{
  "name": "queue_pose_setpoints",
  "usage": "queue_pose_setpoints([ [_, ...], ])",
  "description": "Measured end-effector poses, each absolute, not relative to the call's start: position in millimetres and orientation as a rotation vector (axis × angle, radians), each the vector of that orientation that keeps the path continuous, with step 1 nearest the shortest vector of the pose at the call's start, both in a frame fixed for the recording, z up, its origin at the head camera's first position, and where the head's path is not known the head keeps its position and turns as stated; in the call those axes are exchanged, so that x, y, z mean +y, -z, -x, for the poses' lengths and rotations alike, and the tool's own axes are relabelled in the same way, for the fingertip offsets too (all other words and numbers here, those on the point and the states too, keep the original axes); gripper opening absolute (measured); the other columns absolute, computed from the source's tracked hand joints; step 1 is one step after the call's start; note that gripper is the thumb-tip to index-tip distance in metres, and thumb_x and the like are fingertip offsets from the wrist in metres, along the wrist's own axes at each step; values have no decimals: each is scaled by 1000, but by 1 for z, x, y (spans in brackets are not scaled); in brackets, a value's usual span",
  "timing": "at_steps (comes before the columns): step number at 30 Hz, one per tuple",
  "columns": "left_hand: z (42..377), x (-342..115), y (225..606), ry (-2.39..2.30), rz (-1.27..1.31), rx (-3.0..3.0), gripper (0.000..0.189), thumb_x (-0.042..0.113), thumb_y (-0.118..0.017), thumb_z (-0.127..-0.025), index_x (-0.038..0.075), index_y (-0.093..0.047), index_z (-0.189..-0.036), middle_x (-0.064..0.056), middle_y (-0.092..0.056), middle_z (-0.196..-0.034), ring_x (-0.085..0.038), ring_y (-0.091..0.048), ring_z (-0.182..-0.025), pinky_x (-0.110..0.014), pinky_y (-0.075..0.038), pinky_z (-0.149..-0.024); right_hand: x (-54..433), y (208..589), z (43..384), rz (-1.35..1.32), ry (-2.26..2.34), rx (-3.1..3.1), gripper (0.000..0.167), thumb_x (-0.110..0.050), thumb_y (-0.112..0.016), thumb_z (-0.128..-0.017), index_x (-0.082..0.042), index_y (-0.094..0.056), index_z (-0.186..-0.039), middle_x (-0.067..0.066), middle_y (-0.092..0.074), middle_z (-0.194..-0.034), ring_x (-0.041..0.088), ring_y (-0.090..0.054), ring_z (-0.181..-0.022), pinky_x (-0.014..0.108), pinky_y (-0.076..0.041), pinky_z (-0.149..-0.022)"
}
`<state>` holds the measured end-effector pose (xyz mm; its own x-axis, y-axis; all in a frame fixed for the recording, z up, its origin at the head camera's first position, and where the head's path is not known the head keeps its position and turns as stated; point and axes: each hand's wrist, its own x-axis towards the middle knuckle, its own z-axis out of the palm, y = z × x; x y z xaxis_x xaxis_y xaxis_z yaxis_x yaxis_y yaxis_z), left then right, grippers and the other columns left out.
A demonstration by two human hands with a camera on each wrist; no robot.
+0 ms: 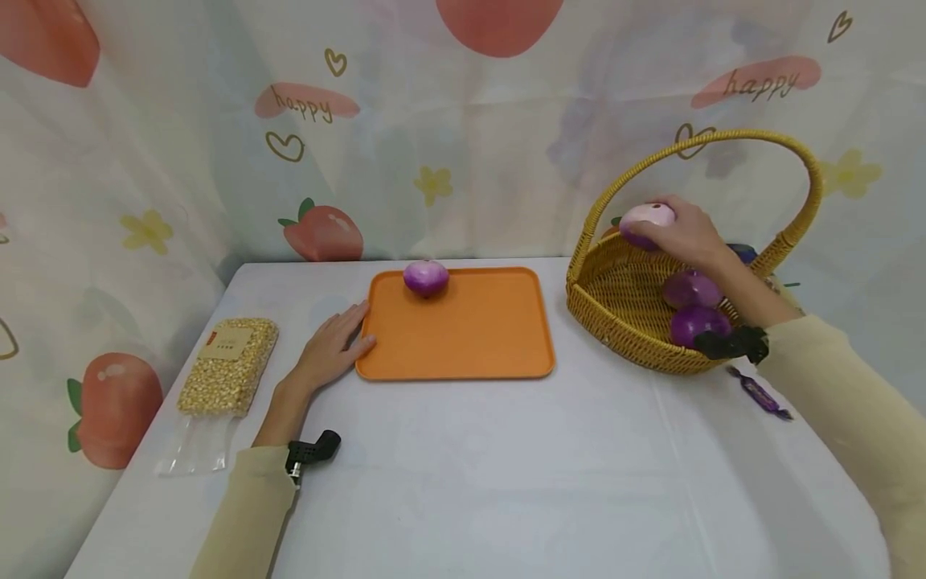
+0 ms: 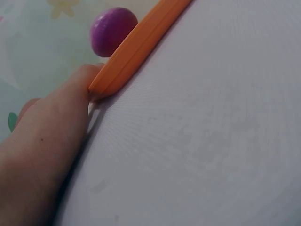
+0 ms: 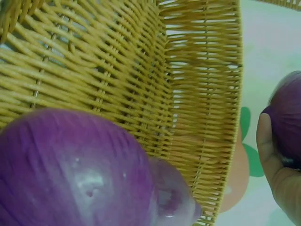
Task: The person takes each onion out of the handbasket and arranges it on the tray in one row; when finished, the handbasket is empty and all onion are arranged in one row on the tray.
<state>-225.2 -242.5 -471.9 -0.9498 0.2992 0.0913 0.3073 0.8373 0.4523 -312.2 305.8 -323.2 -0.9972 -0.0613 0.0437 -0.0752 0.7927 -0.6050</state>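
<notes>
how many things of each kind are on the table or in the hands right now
Purple onions: 4, one on the tray, one held by the right hand, two in the basket
Orange tray: 1
Wicker basket: 1
Bag of corn kernels: 1
Purple wrapped candy: 1
Total: 8

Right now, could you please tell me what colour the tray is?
The tray is plain orange; the head view shows it best.
</notes>
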Motion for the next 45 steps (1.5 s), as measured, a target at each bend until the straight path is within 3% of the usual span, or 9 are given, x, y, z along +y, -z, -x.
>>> queue_pose_setpoints([
  [12,226,-241,474,740,492,-3008,71,47,-51,-97,14,-26,-155,-6,-29,-160,-27,-24,-150,-47,-15,-124,300,316,276,-115,-1111,-2887,64,-49,-57,-92,-14,-40,-144,22,-46,-139,34,-47,-113,43,-43,-84],
  [22,226,-243,474,734,519,-2985,71,47,-51,-97,12,-26,-154,-9,-30,-160,-29,-26,-149,-49,-16,-123,296,311,247,-160,-1078,-2869,56,-40,-57,-94,-13,-43,-141,22,-47,-137,38,-47,-111,53,-44,-83],
  [30,223,-244,474,739,509,-2991,70,45,-51,-97,12,-26,-154,-9,-30,-160,-29,-25,-149,-49,-16,-123,290,315,220,-143,-1115,-2853,62,-41,-61,-92,-12,-41,-143,27,-43,-141,44,-45,-114,66,-45,-89],
  [45,224,-246,474,727,496,-3017,71,46,-50,-98,14,-24,-155,-6,-27,-161,-27,-23,-150,-48,-14,-124,265,311,188,-187,-1225,-2828,56,-30,-63,-93,-13,-42,-142,24,-43,-141,44,-44,-118,68,-44,-93],
])
